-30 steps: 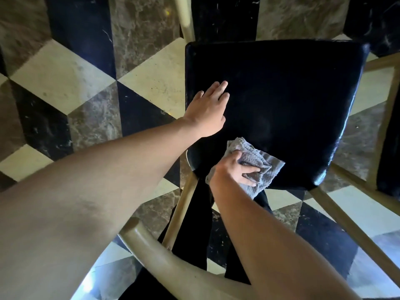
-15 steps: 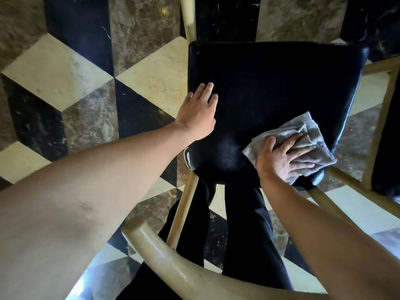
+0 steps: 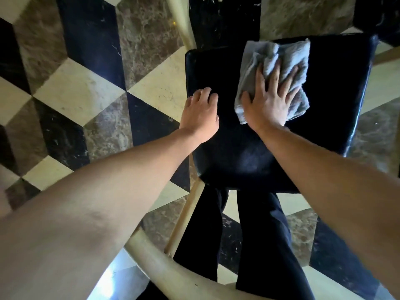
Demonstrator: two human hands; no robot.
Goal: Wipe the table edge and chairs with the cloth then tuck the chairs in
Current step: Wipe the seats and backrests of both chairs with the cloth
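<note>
I look straight down on a chair with a black padded seat (image 3: 233,152) and a pale wooden frame. A crumpled grey cloth (image 3: 279,53) lies on the far middle of the seat. My right hand (image 3: 270,100) presses flat on the cloth with its fingers spread. My left hand (image 3: 201,113) rests on the seat's left edge, fingers bent loosely over the rim. The table is out of view.
The chair's curved wooden back rail (image 3: 155,265) runs across the bottom, close to my body. My dark trouser legs (image 3: 259,245) stand behind the seat. A chequered marble floor (image 3: 82,94) surrounds the chair. A wooden part of another chair (image 3: 387,55) shows at the right edge.
My right hand has slid the cloth from the near edge of the seat, out to the near right corner, then up to the far middle. The left hand stayed on the left edge.
</note>
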